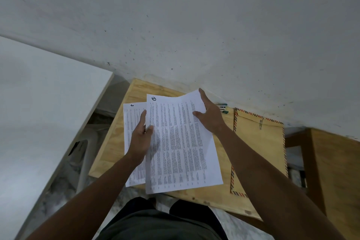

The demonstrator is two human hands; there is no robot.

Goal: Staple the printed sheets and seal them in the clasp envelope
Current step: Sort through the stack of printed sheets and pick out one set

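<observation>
A printed sheet [181, 142] marked with a circled number is lifted slightly above the small wooden table [115, 136]. My left hand [140, 138] pinches its left edge and my right hand [211, 117] grips its upper right corner. More printed sheets [129, 122] lie flat underneath at the left, partly covered. The brown clasp envelope [259, 148] with striped borders lies at the table's right, a metal clip near its top. A green stapler [223, 107] peeks out behind my right hand, mostly hidden.
A white wall [194, 25] stands right behind the table. A white board [39, 113] leans at the left over a white plastic chair [81, 154]. A darker wooden piece of furniture [331, 171] stands at the right. My knees are below the table's front edge.
</observation>
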